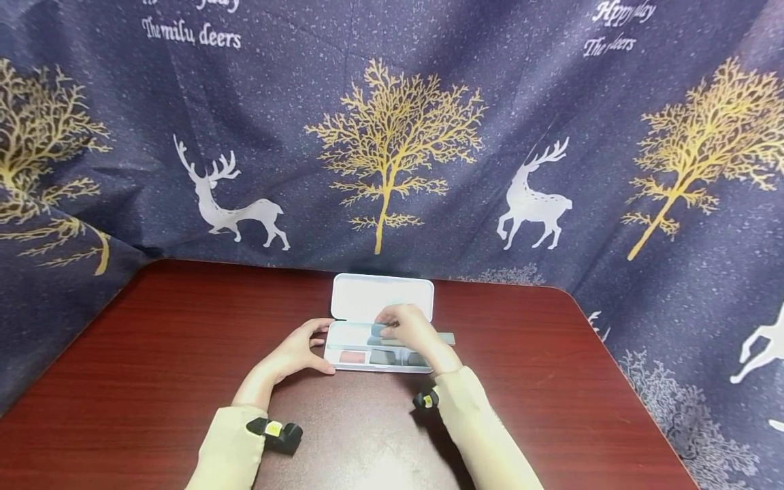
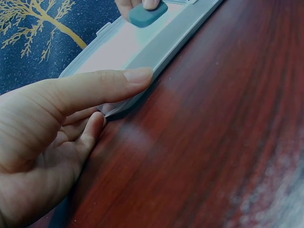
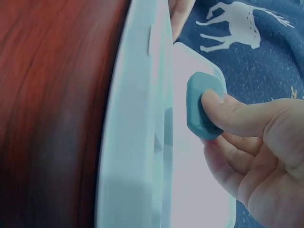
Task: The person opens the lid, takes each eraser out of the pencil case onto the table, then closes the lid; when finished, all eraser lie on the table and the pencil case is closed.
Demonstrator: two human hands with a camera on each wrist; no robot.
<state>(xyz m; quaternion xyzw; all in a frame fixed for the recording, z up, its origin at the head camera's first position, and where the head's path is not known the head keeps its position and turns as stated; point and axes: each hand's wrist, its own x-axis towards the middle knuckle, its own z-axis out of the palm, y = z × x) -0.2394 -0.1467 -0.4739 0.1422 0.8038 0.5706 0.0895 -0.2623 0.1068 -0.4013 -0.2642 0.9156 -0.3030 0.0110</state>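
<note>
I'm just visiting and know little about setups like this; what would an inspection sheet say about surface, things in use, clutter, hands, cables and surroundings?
Surface: reddish-brown wood-grain table, glossy.
Things in use: pale case, its lid open at the back; teal piece; reddish block inside the case.
Clutter: greenish strip showing past the case's right end, partly hidden.
Left hand: grips the case's left end.
Right hand: pinches the teal piece over the case.
Cables: nothing seen.
Surroundings: dark blue cloth printed with gold trees and white deer.
</note>
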